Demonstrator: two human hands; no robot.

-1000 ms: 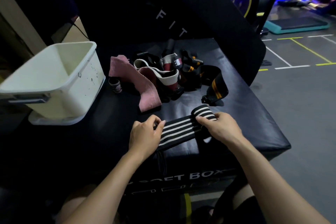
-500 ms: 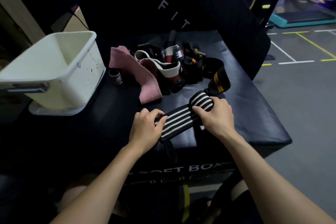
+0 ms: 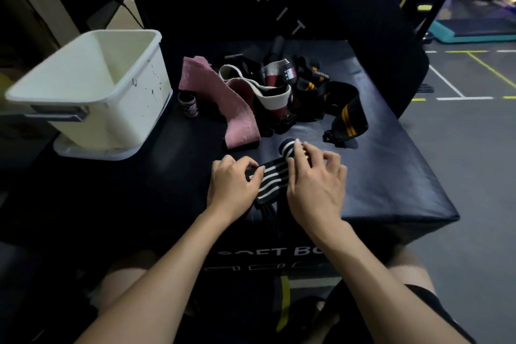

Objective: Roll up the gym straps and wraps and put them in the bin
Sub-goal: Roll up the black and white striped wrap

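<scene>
Head view: your left hand (image 3: 233,183) pinches the near end of the black-and-white striped wrap (image 3: 272,177) between thumb and curled fingers, holding it down on the black padded box (image 3: 391,176). Your right hand (image 3: 315,184) lies over the far part of the same wrap, fingers bent over the rolled end (image 3: 287,146), which stands up as a short striped cylinder just past the fingertips. The unrolled stretch between the two hands lies flat on the box top, and thin black cords hang from its near end over the front edge.

The white bin (image 3: 92,92) stands at the left on its lid, open side up, well apart from the wrap you hold. Behind your hands a heap of unrolled gear rests on the box: a pink wrap (image 3: 237,117) nearest the bin, a white-edged maroon wrap (image 3: 268,92) touching it, and a black strap with orange stripes (image 3: 346,114) at the right. A small rolled item (image 3: 189,103) stands between the bin and the pink wrap
</scene>
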